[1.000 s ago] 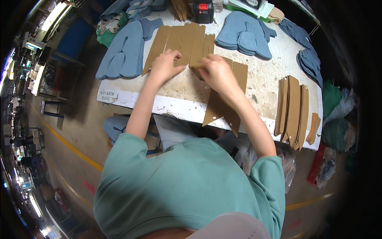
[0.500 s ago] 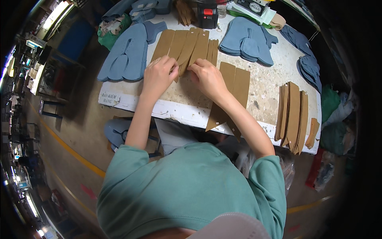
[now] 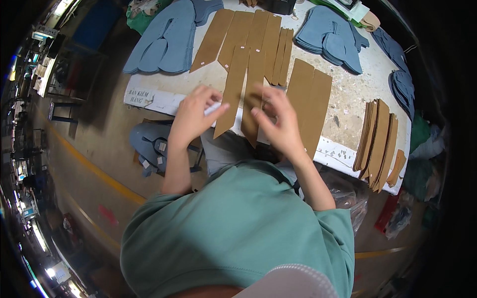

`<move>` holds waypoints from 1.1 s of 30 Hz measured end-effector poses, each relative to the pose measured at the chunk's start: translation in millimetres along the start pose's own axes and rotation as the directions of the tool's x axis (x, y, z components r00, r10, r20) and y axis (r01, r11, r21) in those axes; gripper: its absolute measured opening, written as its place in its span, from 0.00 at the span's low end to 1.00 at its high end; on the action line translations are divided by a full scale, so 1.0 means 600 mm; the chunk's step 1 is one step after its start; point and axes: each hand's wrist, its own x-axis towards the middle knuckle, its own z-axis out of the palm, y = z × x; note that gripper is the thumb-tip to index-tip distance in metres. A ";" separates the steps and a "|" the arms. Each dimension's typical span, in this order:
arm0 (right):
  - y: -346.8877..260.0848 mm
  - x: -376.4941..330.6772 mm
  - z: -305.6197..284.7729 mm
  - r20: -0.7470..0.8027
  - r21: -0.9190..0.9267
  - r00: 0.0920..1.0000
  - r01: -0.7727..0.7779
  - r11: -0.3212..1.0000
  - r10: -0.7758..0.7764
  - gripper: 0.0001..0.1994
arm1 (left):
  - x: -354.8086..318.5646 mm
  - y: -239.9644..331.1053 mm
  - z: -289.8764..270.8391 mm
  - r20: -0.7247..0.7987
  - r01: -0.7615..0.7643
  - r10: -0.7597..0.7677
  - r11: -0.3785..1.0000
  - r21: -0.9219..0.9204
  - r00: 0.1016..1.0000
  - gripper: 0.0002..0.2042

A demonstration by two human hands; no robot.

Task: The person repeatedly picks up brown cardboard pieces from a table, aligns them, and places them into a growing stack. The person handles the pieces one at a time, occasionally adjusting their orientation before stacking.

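Observation:
Two long brown strips with slanted, pointed ends lie side by side before me: the left strip (image 3: 233, 94) and the right strip (image 3: 252, 111). Their points reach over the table's near edge. Just left of them is my left hand (image 3: 193, 113), thumb and fingers apart, holding nothing. My right hand (image 3: 280, 121) hovers over the edge of the right strip, fingers spread and slightly blurred; whether a fingertip touches it I cannot tell. Beyond, several more brown strips (image 3: 212, 39) are laid in a row, some bearing small white tags. To the right lies another brown pair (image 3: 314, 107).
Stacked blue pieces lie at the far left (image 3: 171, 37) and far right (image 3: 328, 35) of the white table (image 3: 343, 126). Brown strip piles (image 3: 380, 144) sit by the right edge. More tagged blue pieces (image 3: 149, 144) are below the table, beside my left arm.
Both hands have drawn back toward me from the row and their fingers have spread. Two strips now lie nearer, between my hands. The view has shifted, so the table appears higher.

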 end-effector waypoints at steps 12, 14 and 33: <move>0.042 0.021 0.041 -0.052 0.467 0.961 -0.218 0.857 0.273 0.26 | 0.035 -0.019 0.073 -0.105 0.188 -0.225 0.942 -0.280 0.969 0.13; 0.037 0.022 0.043 0.039 0.210 0.949 -0.313 0.926 0.312 0.23 | 0.036 -0.016 0.076 -0.163 0.099 -0.167 0.928 -0.358 0.972 0.12; -0.018 -0.091 -0.281 -0.429 0.310 0.893 0.002 0.951 0.137 0.23 | 0.122 0.211 0.129 0.209 -0.029 0.374 0.540 -0.841 0.904 0.21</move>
